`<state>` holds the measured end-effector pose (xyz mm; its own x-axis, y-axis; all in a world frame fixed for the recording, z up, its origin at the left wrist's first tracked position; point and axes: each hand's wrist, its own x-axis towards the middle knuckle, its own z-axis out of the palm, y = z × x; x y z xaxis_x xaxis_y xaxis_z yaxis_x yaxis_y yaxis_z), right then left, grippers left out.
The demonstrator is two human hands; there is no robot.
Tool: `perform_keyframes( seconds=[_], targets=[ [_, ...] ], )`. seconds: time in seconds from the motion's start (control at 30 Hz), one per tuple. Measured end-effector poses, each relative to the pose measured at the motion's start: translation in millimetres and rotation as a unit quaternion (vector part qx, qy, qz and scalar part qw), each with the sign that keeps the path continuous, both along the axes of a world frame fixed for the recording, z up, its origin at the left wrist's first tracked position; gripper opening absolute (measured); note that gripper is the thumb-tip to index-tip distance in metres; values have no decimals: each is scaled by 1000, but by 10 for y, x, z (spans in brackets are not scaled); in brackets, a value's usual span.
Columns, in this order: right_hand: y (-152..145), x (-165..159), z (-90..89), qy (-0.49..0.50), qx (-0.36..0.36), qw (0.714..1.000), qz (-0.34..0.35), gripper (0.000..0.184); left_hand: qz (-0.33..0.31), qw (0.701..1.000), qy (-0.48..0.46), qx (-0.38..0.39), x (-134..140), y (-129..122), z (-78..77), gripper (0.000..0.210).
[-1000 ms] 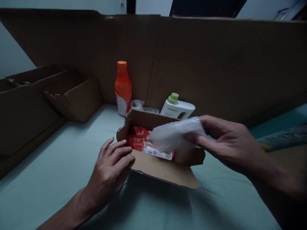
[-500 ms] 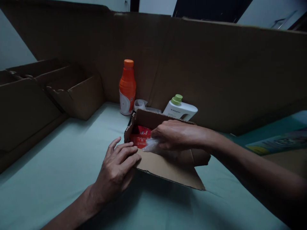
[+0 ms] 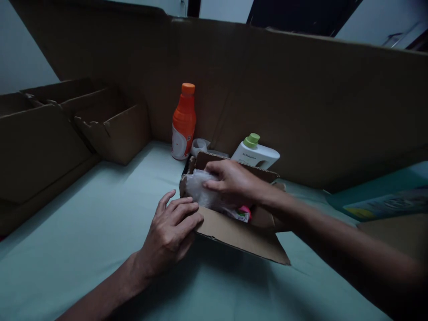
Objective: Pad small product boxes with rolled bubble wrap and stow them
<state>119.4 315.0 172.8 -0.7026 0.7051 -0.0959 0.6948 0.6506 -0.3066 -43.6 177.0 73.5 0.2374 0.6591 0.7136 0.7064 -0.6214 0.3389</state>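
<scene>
A small open cardboard box [image 3: 240, 240] sits on the pale green cloth, its front flap folded out toward me. Curled over that flap's left corner are the fingers of my left hand [image 3: 170, 229], with the little finger lifted; its thumb is mostly hidden underneath. Inside the box, my right hand [image 3: 232, 180] grips a crumpled clear plastic bag [image 3: 199, 189] between thumb and fingers. Below that hand a pink-and-white packet [image 3: 244, 214] shows in the box. The rest of the contents lies hidden behind the bag and hand.
Behind the box stand an orange bottle [image 3: 184, 120], a roll of clear tape [image 3: 199, 146] and a white bottle with a green cap [image 3: 256, 154]. Cardboard compartments [image 3: 117, 133] are at the left. A tall cardboard wall [image 3: 301, 98] closes the back; a teal package [image 3: 384, 196] lies right.
My right hand has moved left within the box and the plastic bag now covers the red packets. The pink-and-white packet has come into sight. My left hand stays on the flap.
</scene>
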Motion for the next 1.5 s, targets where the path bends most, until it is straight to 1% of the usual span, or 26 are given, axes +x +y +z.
perform_keyframes(
  seconds=[0.07, 0.13, 0.23, 0.33, 0.53, 0.6, 0.63, 0.7, 0.73, 0.77, 0.8, 0.83, 0.87, 0.9, 0.93, 0.97, 1.0, 1.07, 1.1, 1.13, 1.17, 1.2, 1.27, 1.33, 1.43, 1.5],
  targets=[
    [-83, -88, -147, -37, -9, 999, -8, 18, 2, 1000, -1, 1, 1, -4, 0, 24],
    [-142, -145, -197, -93, -26, 995, -1, 20, 3, 1000, 0, 1, 2, -7, -2, 23],
    [-156, -152, -101, -156, -45, 987, 18, 19, 0, 1000, 2, -2, -1, -11, -7, 24],
    [-137, -159, -23, -181, -37, 983, 19, 18, -4, 1000, -1, -3, -12, -13, -12, 24],
    [-159, -240, -146, -165, -30, 985, 49, 29, -4, 1000, -1, 0, -25, 8, -15, 26],
    [-222, -132, -95, -134, -11, 990, 47, 26, -1, 1000, -2, 5, -14, 9, -6, 27],
    [-283, -32, -42, -101, 6, 994, 40, 24, 1, 1000, -4, 10, -8, 2, 0, 27],
    [-484, 262, 90, 3, 49, 999, 12, 23, 5, 1000, -15, 26, -11, -37, 10, 27],
    [-621, 447, 153, 63, 72, 995, -11, 23, 8, 999, -23, 36, -23, -69, 9, 29],
    [-775, 652, 200, 124, 99, 987, -41, 24, 13, 998, -35, 46, -44, -106, 3, 31],
    [-935, 868, 224, 170, 130, 973, -89, 24, 21, 997, -50, 52, -74, -147, -11, 35],
    [-1089, 1085, 215, 213, 172, 949, -154, 22, 36, 996, -68, 51, -111, -186, -34, 38],
    [-1227, 1294, 169, 243, 216, 916, -233, 19, 56, 994, -87, 40, -152, -220, -67, 41],
    [-1337, 1483, 83, 260, 232, 883, -314, 16, 78, 991, -109, 17, -193, -243, -110, 43],
    [-1412, 1638, -41, 274, 223, 856, -378, 16, 98, 986, -133, -20, -230, -251, -163, 45],
    [-1450, 1749, -197, 286, 195, 844, -409, 20, 110, 979, -160, -67, -258, -242, -223, 49],
    [-1451, 1808, -377, 291, 150, 851, -410, 28, 114, 968, -189, -117, -274, -214, -287, 54],
    [-1356, 1765, -760, 289, 43, 889, -352, 54, 96, 941, -251, -206, -264, -109, -407, 69],
    [-1273, 1678, -936, 291, 3, 901, -321, 65, 77, 926, -277, -243, -236, -42, -453, 74],
    [-1177, 1564, -1087, 298, -27, 908, -294, 71, 54, 912, -297, -276, -193, 28, -483, 77],
    [-1079, 1444, -1204, 307, -49, 909, -277, 72, 31, 899, -312, -304, -135, 92, -495, 77],
    [-992, 1337, -1284, 316, -59, 906, -276, 69, 11, 888, -325, -326, -63, 145, -492, 75],
    [-896, 1232, -1346, 328, -61, 896, -292, 59, -11, 871, -349, -346, 119, 195, -458, 72],
    [-955, 1327, -1325, 332, -56, 888, -313, 51, -22, 865, -368, -341, 342, 153, -429, 74],
    [-1309, 1741, -1257, 312, -38, 876, -366, 39, -64, 869, -352, -342, 670, -63, -441, 78],
    [-1612, 1992, -1223, 281, -10, 863, -419, 31, -95, 874, -328, -347, 799, -275, -463, 76]
  ],
)
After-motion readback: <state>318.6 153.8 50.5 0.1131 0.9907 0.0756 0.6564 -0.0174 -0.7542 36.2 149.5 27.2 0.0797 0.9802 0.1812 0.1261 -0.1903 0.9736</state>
